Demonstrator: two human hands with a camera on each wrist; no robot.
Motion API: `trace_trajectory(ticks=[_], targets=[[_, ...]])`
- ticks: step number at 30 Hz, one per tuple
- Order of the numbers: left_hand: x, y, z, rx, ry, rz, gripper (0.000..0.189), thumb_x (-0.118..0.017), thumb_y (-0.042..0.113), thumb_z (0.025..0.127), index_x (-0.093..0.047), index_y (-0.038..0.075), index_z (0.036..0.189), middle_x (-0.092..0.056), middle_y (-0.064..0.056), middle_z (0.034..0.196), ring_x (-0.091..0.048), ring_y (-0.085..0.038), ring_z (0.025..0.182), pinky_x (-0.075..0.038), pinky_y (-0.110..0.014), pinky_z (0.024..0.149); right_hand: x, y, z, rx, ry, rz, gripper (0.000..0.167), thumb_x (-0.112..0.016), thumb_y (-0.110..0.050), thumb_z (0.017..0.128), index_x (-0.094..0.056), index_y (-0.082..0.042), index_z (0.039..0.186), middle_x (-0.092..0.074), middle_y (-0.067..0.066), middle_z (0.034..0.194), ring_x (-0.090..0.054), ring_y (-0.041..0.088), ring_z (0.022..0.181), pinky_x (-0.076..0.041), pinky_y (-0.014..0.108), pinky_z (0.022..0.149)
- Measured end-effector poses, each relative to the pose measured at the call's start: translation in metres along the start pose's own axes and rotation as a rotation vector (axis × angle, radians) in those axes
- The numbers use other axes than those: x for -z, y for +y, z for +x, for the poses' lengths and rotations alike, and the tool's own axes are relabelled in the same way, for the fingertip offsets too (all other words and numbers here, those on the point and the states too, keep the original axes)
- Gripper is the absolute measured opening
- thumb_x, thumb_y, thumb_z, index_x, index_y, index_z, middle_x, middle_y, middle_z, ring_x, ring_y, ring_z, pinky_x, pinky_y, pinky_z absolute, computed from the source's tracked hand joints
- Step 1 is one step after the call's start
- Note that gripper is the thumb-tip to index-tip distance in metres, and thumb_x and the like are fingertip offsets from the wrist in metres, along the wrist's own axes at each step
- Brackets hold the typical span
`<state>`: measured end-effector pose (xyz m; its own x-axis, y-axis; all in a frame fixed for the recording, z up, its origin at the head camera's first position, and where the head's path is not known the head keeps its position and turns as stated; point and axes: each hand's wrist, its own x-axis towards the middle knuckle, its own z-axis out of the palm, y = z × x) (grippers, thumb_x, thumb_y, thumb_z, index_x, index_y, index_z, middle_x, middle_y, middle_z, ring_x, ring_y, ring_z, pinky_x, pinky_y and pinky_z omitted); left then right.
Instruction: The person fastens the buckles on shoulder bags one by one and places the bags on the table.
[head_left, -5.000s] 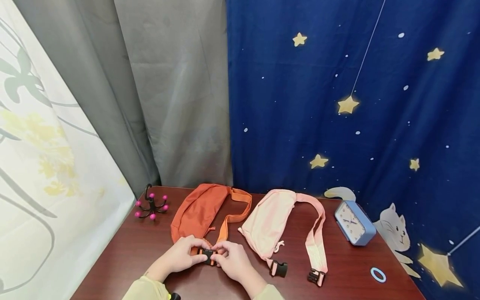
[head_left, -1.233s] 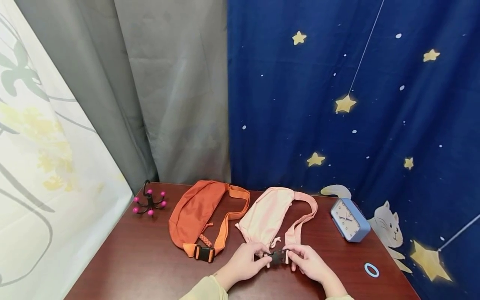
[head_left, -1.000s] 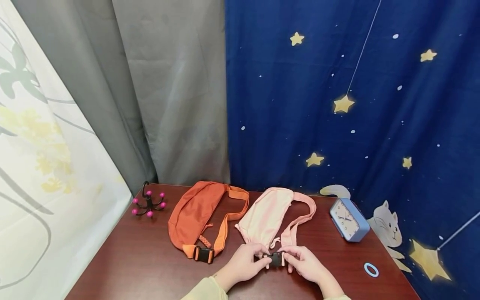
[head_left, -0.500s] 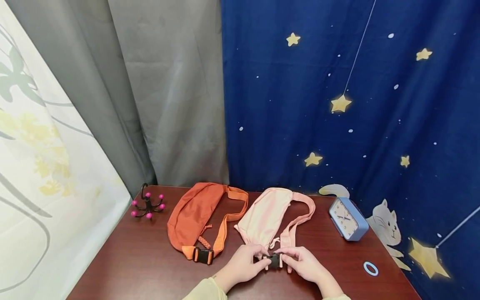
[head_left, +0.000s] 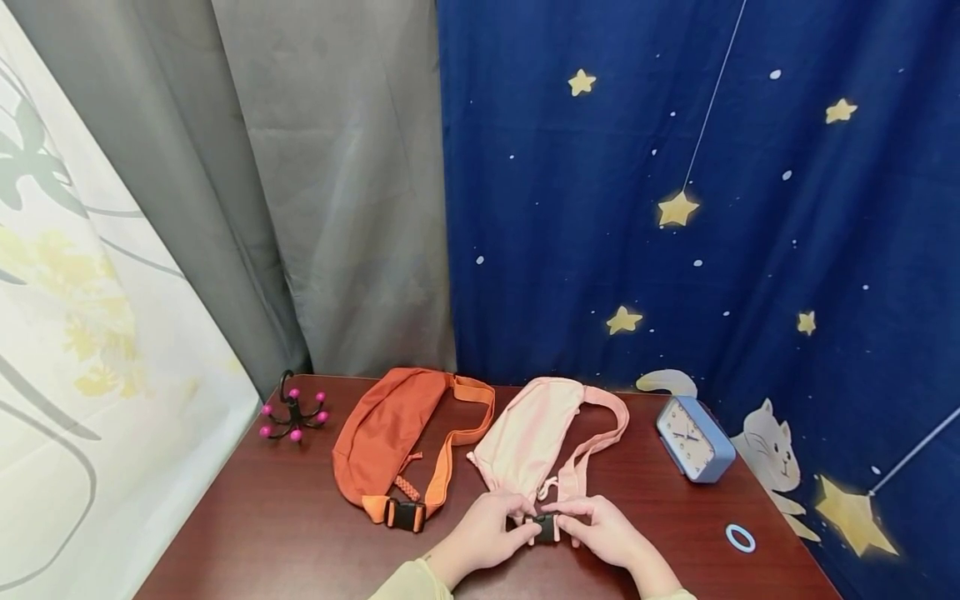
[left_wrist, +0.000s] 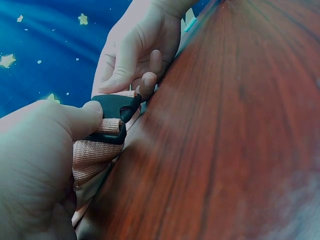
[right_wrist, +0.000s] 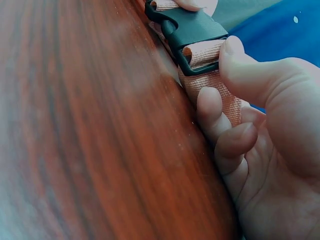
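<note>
Near the table's front, both hands hold the black side-release buckle (head_left: 545, 527) of the pink waist bag (head_left: 531, 433). My left hand (head_left: 487, 529) pinches its left end, thumb on top. My right hand (head_left: 603, 533) pinches the other end, thumb at the strap bar and two fingers loosely curled below. In the right wrist view the two buckle halves (right_wrist: 192, 27) sit joined, with pink webbing (right_wrist: 205, 52) looped through the bar. To the left lies the orange waist bag (head_left: 390, 433), its own black buckle (head_left: 405, 515) fastened.
A black hook rack (head_left: 294, 417) with pink ball tips stands at the table's back left. On the right are a blue alarm clock (head_left: 696, 440) and a light blue ring (head_left: 740, 538). Grey and star-patterned blue curtains (head_left: 540, 208) hang behind the table (head_left: 285, 533).
Both hands have moved from the orange bag's buckle to the pink bag's. The pink bag's buckle halves, apart five seconds ago, are pushed together; the right hand has shifted left.
</note>
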<state>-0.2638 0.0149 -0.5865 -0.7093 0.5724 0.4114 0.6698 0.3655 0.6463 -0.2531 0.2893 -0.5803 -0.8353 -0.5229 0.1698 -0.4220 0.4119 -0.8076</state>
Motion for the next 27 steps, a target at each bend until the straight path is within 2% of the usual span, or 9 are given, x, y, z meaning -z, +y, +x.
trace_trajectory(ticks=[10,20,27], targets=[[0.0006,-0.0007,0.0002,-0.032,-0.001,0.017,0.006,-0.081,0.030,0.101,-0.079,0.024,0.100,-0.068,0.015,0.080,-0.057,0.003,0.082,-0.045,-0.012,0.079,-0.0008,0.0003,-0.0006,0.001,-0.021,0.081,0.025,-0.068,-0.014,0.109,-0.079,-0.005,0.131,-0.072,0.018,0.077,-0.063,-0.001,0.062,-0.058,0.027,0.058],[-0.0007,-0.0005,-0.0002,-0.041,-0.007,0.032,0.006,-0.082,0.031,0.100,-0.080,0.025,0.099,-0.069,0.016,0.078,-0.059,0.001,0.082,-0.042,-0.010,0.080,-0.0018,0.0009,-0.0017,0.013,-0.016,0.095,0.019,-0.069,-0.011,0.108,-0.081,-0.006,0.122,-0.077,0.020,0.088,-0.064,-0.001,0.064,-0.058,0.026,0.058],[-0.0006,-0.0023,0.0004,-0.042,-0.008,0.025,0.007,-0.081,0.032,0.100,-0.079,0.025,0.099,-0.068,0.015,0.080,-0.060,0.001,0.084,-0.045,-0.011,0.081,-0.0004,-0.0001,-0.0011,-0.008,-0.040,0.091,0.018,-0.068,-0.015,0.109,-0.080,-0.009,0.122,-0.074,0.022,0.083,-0.062,-0.002,0.062,-0.057,0.025,0.057]])
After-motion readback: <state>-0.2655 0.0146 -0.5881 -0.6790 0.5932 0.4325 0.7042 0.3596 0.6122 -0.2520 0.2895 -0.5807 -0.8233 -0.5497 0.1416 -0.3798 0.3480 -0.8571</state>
